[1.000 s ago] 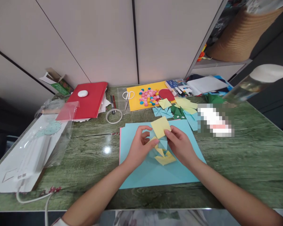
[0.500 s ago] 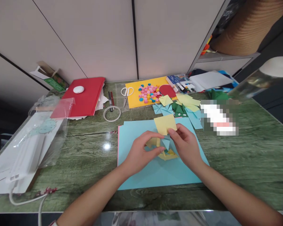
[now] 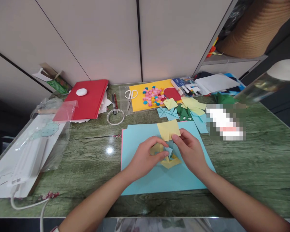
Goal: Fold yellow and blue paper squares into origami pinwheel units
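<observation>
Both my hands work over a large light-blue paper sheet (image 3: pixel 140 177) on the green table. My left hand (image 3: pixel 145 158) is curled, its thumb and fingers pinching a folded piece of yellow and light-blue paper (image 3: pixel 168 158). My right hand (image 3: pixel 190 151) grips the same folded piece from the right, fingers closed on it. A yellow square flap (image 3: pixel 168 129) of the piece sticks out just beyond my fingertips. The middle of the folded piece is hidden between my hands.
Behind lie several folded paper shapes (image 3: pixel 183 111), a yellow sheet with small coloured beads (image 3: pixel 152 96), white scissors (image 3: pixel 130 96), a tape ring (image 3: pixel 115 116), pens (image 3: pixel 114 101), a red folder (image 3: pixel 87 100) and a clear plastic bag (image 3: pixel 36 145). A bottle (image 3: pixel 268 80) stands at right.
My hands have drawn closer together and lower onto the blue sheet, pressing the folded piece down. The yellow flap has dropped slightly toward the sheet.
</observation>
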Available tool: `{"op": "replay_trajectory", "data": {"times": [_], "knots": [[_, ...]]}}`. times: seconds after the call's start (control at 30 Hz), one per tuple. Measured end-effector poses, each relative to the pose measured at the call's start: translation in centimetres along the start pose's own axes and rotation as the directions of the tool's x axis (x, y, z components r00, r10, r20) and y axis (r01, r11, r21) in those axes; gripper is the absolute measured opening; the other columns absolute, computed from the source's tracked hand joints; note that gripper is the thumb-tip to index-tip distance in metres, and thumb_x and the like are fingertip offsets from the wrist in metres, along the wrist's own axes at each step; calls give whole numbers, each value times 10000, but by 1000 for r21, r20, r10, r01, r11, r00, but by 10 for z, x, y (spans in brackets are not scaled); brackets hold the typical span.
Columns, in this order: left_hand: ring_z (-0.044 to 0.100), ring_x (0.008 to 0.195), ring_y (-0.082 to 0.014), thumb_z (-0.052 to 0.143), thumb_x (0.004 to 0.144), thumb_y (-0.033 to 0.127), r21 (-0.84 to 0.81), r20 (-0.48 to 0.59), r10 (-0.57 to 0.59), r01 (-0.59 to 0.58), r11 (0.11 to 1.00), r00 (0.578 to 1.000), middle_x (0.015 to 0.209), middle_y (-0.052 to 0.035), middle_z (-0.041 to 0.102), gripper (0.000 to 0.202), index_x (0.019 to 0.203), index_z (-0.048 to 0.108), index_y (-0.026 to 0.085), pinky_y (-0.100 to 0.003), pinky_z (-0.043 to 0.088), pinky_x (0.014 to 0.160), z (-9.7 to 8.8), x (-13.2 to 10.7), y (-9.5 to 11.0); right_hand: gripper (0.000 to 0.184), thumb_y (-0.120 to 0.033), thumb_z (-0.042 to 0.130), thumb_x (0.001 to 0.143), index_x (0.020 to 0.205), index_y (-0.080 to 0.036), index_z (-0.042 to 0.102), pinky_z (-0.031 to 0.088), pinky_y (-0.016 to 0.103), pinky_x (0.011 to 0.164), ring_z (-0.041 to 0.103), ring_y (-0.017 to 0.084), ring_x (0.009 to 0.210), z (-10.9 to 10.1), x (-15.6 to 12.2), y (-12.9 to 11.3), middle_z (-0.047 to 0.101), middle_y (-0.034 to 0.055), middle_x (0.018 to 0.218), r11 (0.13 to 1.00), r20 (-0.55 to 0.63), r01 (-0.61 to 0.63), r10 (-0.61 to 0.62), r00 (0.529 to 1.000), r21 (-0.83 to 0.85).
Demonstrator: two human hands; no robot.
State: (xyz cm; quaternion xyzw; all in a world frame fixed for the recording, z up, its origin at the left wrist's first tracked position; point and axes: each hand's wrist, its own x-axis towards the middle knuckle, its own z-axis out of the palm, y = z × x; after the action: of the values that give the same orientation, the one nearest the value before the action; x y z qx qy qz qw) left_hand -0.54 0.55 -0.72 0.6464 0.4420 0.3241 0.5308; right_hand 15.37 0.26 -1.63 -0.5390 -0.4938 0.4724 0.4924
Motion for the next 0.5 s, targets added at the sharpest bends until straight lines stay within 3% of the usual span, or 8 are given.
{"op": "replay_trajectory", "data": {"times": [0.27, 0.5], "knots": [[506, 704, -118, 652, 728, 296, -120, -88, -9, -2, 993, 996, 767, 4, 584, 139, 778, 591, 182, -235, 392, 653, -14, 5, 0, 164, -385, 571, 797, 847, -230, 588, 455, 276, 672, 555, 131, 702, -16, 13, -2, 590, 7, 796, 990, 5, -22, 21, 1000, 142], [536, 800, -143, 682, 702, 278, -155, -104, 35, -51, 987, 994, 849, -22, 587, 129, 748, 607, 183, -255, 418, 704, -22, 7, 2, 181, -373, 617, 758, 835, -224, 549, 489, 284, 633, 594, 136, 625, -24, 17, -6, 626, -8, 704, 994, 111, -54, 43, 993, 99]]}}
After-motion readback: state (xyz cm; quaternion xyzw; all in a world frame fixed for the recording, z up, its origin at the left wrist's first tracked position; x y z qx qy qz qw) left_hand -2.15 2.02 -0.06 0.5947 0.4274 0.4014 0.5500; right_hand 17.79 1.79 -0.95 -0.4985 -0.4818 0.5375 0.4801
